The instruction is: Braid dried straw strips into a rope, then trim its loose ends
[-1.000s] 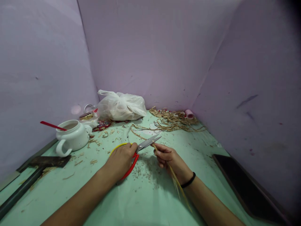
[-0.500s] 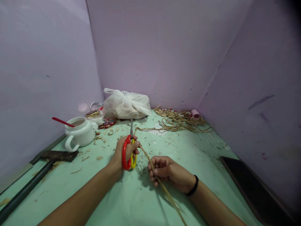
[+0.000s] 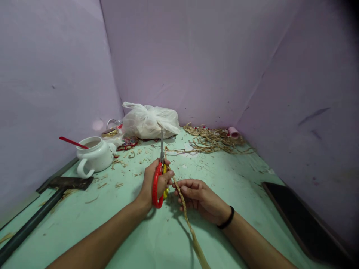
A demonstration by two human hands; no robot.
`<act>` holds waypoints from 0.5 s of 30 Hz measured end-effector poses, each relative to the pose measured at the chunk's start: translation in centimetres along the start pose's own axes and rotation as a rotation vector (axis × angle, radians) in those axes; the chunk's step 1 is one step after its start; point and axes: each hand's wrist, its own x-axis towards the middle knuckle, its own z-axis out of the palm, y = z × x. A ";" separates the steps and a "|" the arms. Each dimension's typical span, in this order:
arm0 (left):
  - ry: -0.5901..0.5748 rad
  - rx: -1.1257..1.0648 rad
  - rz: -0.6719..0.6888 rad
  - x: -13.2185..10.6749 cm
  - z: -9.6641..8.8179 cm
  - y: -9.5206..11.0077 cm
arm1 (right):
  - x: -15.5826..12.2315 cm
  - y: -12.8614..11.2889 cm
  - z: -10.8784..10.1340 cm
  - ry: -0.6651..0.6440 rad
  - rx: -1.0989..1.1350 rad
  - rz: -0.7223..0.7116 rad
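My left hand [image 3: 153,183] is closed around scissors [image 3: 157,186] with red and yellow handles, their blades pointing away from me. Its thumb and fingers also pinch a twisted straw-coloured cord [image 3: 184,204]. The cord runs toward me between my hands, its near end loose and flat, leaving the bottom of the view. My right hand [image 3: 200,198], with a black band at the wrist, has its fingertips closed on the cord just below the left hand. Beyond the left hand, a thin stretch of cord leads to a pile of cords [image 3: 210,144] at the back.
A white mug [image 3: 97,155] with a red stick stands at left, above a dark hammer-like tool [image 3: 36,215]. At the back sits a knotted white plastic bag [image 3: 151,121]. A pink spool [image 3: 233,132] lies by the cords, a dark flat slab [image 3: 303,220] at right. Straw scraps litter the green surface.
My left hand and the scissors have shifted slightly right. My right hand has moved a little up the cord and left, and the cord's loose near end has swung left.
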 end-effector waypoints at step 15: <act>-0.028 -0.069 0.011 -0.1 0.3 -0.2 | 0.0 0.1 0.1 0.089 -0.101 0.010</act>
